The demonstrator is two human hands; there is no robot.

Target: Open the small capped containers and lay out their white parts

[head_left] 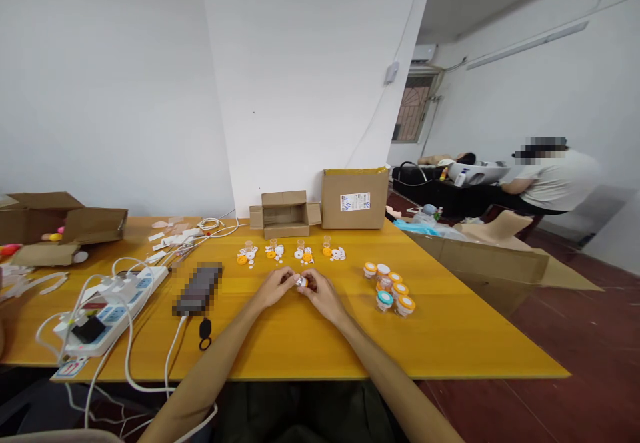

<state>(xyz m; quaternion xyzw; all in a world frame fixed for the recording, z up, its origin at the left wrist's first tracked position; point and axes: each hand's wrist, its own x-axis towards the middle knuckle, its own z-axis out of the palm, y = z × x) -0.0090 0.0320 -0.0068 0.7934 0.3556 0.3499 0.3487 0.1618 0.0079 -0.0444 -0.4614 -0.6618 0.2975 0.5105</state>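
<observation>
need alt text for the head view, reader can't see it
A person's left hand and right hand hold a small white-and-orange piece between them at a wood-grain table. Beyond lie four groups of loose orange and white parts with clear cups; clear jars with mostly orange lids cluster rightward, a white power strip left.

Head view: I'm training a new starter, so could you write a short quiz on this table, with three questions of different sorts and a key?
1. Where do the jars stand?
A) left of the left hand
B) right of the right hand
C) inside the open box

2. True or false: the power strip lies on the person's left.

3. Fill in: the small piece held between both hands shows the colours ___ and ___.

Key: 1 B; 2 true; 3 white, orange.
</observation>
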